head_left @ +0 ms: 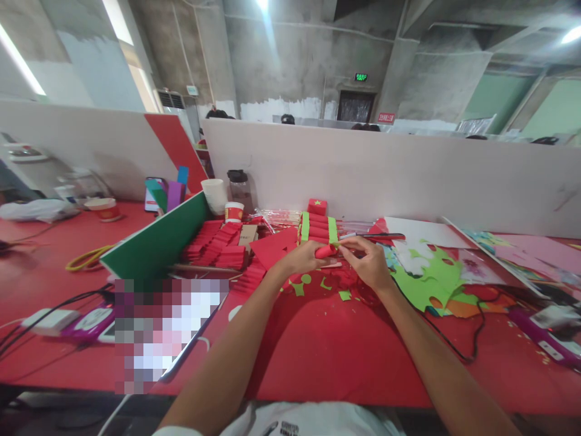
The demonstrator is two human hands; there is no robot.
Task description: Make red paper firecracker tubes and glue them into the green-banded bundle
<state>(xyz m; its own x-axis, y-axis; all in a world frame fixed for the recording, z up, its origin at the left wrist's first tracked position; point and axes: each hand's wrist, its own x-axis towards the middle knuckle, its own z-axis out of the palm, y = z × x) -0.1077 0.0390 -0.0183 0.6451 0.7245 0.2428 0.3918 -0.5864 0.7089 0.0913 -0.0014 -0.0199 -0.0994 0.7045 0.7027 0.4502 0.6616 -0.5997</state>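
My left hand (300,258) is closed around a small red paper roll (325,251) above the middle of the red table. At the roll's right end, my right hand (367,261) pinches with thumb and forefinger; a bit of light green shows there, too small to make out. Just beyond my hands lies a row of red rolls (319,225) with a light green strip (305,227) across each end. Behind it sits a red block with a yellow star (317,206). Scattered green paper scraps (297,289) lie on the table below my hands.
Left of my hands are stacked red strips (213,242), a green board (149,242), a paper cup (234,212) and a dark-lidded bottle (239,191). Cut green sheets (442,281) and a black cord (454,351) lie to the right. A white partition (385,172) stands behind.
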